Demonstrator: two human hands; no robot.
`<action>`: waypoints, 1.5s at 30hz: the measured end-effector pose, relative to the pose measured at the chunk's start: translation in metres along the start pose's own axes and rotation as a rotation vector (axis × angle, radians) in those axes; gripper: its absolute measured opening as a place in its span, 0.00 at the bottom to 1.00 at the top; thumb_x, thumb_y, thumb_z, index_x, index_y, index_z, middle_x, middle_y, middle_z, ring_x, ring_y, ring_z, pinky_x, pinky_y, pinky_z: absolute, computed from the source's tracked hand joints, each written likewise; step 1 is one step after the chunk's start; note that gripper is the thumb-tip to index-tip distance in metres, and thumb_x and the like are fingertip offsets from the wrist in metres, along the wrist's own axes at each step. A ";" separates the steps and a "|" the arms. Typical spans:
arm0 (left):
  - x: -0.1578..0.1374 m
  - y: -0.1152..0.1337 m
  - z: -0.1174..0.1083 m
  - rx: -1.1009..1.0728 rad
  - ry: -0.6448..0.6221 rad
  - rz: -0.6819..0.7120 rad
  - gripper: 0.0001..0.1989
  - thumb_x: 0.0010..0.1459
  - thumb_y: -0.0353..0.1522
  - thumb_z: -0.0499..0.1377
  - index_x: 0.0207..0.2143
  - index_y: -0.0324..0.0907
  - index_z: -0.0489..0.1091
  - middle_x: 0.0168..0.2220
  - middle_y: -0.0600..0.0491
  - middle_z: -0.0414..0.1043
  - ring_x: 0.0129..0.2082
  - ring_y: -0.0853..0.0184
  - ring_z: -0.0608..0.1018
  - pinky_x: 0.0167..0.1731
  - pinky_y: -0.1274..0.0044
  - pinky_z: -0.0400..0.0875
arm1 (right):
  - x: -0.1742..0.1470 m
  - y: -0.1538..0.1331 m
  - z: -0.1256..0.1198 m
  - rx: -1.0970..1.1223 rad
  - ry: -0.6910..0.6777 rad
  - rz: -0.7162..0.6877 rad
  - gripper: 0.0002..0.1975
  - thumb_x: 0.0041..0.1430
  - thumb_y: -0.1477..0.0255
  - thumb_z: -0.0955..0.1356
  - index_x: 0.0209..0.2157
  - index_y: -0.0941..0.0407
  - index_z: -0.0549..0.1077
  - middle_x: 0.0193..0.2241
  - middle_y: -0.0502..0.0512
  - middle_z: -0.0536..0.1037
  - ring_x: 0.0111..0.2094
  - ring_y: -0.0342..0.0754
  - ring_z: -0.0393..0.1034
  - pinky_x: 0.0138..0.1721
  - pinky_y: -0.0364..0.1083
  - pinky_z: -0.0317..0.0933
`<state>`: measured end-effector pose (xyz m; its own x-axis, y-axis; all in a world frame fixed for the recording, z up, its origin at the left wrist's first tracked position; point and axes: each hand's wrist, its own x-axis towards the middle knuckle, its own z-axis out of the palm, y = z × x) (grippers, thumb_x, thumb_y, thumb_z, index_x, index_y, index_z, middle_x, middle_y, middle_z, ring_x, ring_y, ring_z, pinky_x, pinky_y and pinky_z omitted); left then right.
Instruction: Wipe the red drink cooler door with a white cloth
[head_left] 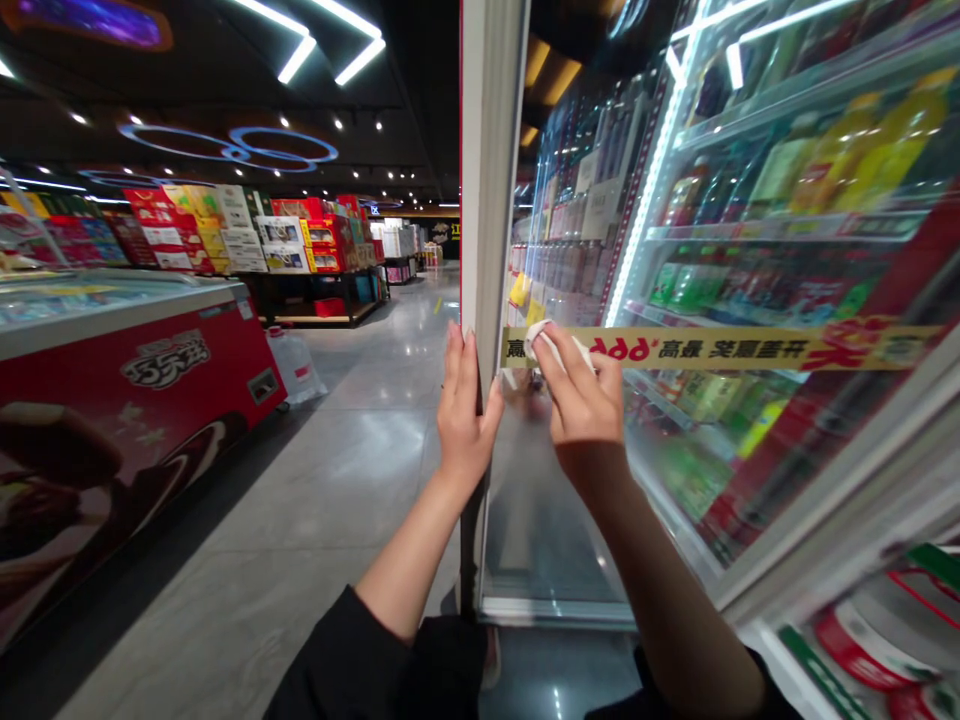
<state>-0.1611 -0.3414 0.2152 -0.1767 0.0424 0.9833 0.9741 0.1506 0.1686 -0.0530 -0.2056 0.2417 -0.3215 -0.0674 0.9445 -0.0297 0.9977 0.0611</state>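
Observation:
A glass cooler door (491, 200) with a pale frame stands open in front of me. My left hand (461, 415) grips its vertical edge, fingers stretched along the outer side and thumb on the inner side. With its fingers pressed against the glass, my right hand (589, 400) holds a crumpled white cloth (537, 338), mostly hidden under the fingers. The cloth lies over the left part of a gold sticker strip (720, 349) that runs across the pane, its lettering seen in reverse.
Drink bottles (836, 155) on lit shelves show through or in the glass at right. A red chest freezer (150, 400) stands at left, with stacked gift boxes (289, 235) beyond it. Grey tiled floor (352, 430) runs between. Red-and-white packages (877, 640) sit at lower right.

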 end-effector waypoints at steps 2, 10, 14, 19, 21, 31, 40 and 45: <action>-0.003 0.000 0.001 0.004 0.015 0.000 0.43 0.77 0.27 0.56 0.83 0.59 0.40 0.83 0.57 0.39 0.81 0.61 0.51 0.79 0.67 0.57 | 0.001 -0.013 0.007 0.046 -0.030 -0.007 0.31 0.77 0.78 0.60 0.76 0.49 0.66 0.73 0.56 0.72 0.57 0.59 0.72 0.62 0.59 0.72; -0.027 0.002 -0.002 0.086 -0.035 -0.005 0.42 0.78 0.28 0.55 0.84 0.53 0.36 0.83 0.51 0.37 0.81 0.61 0.49 0.80 0.69 0.53 | -0.027 -0.011 -0.001 0.027 0.005 0.015 0.31 0.77 0.81 0.60 0.75 0.49 0.67 0.68 0.58 0.78 0.56 0.59 0.74 0.59 0.60 0.73; -0.038 0.000 0.000 0.118 -0.023 -0.023 0.41 0.79 0.30 0.54 0.84 0.53 0.36 0.83 0.50 0.38 0.82 0.59 0.50 0.80 0.67 0.53 | -0.021 -0.018 0.006 0.057 -0.014 0.052 0.32 0.77 0.80 0.60 0.77 0.47 0.65 0.71 0.58 0.75 0.61 0.59 0.73 0.62 0.60 0.71; -0.042 -0.002 0.003 0.070 0.006 -0.019 0.39 0.79 0.32 0.55 0.83 0.55 0.38 0.83 0.50 0.39 0.82 0.59 0.52 0.80 0.65 0.54 | -0.043 -0.025 0.010 0.027 -0.108 -0.065 0.31 0.76 0.82 0.63 0.76 0.52 0.66 0.70 0.58 0.77 0.58 0.58 0.74 0.59 0.57 0.74; -0.041 -0.002 0.004 0.078 0.016 -0.024 0.38 0.80 0.33 0.53 0.83 0.55 0.38 0.83 0.52 0.39 0.82 0.60 0.51 0.80 0.66 0.53 | -0.055 -0.018 0.005 0.015 -0.074 -0.092 0.34 0.75 0.84 0.63 0.77 0.51 0.63 0.67 0.57 0.79 0.57 0.57 0.75 0.58 0.57 0.74; -0.064 -0.008 0.005 0.071 -0.020 -0.077 0.34 0.83 0.38 0.46 0.83 0.57 0.37 0.84 0.52 0.38 0.82 0.60 0.49 0.81 0.64 0.50 | -0.053 -0.033 0.012 0.021 -0.103 -0.064 0.33 0.76 0.85 0.60 0.76 0.52 0.64 0.68 0.58 0.79 0.61 0.53 0.77 0.59 0.54 0.73; -0.098 -0.008 0.007 0.080 -0.005 -0.085 0.35 0.82 0.35 0.48 0.83 0.57 0.38 0.83 0.54 0.40 0.81 0.62 0.48 0.81 0.66 0.49 | -0.062 -0.028 0.015 -0.018 -0.005 -0.068 0.36 0.76 0.87 0.59 0.80 0.54 0.55 0.66 0.63 0.80 0.62 0.53 0.77 0.59 0.54 0.72; -0.096 -0.005 0.005 0.132 -0.034 -0.099 0.34 0.82 0.35 0.45 0.84 0.54 0.36 0.83 0.53 0.34 0.82 0.61 0.44 0.82 0.65 0.42 | -0.070 -0.036 0.018 0.058 -0.075 -0.111 0.36 0.76 0.86 0.60 0.79 0.50 0.59 0.67 0.57 0.80 0.62 0.52 0.77 0.62 0.53 0.71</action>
<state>-0.1500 -0.3408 0.1193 -0.2774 0.0540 0.9592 0.9251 0.2845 0.2515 -0.0460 -0.2370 0.1673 -0.3830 -0.1796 0.9061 -0.1233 0.9821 0.1425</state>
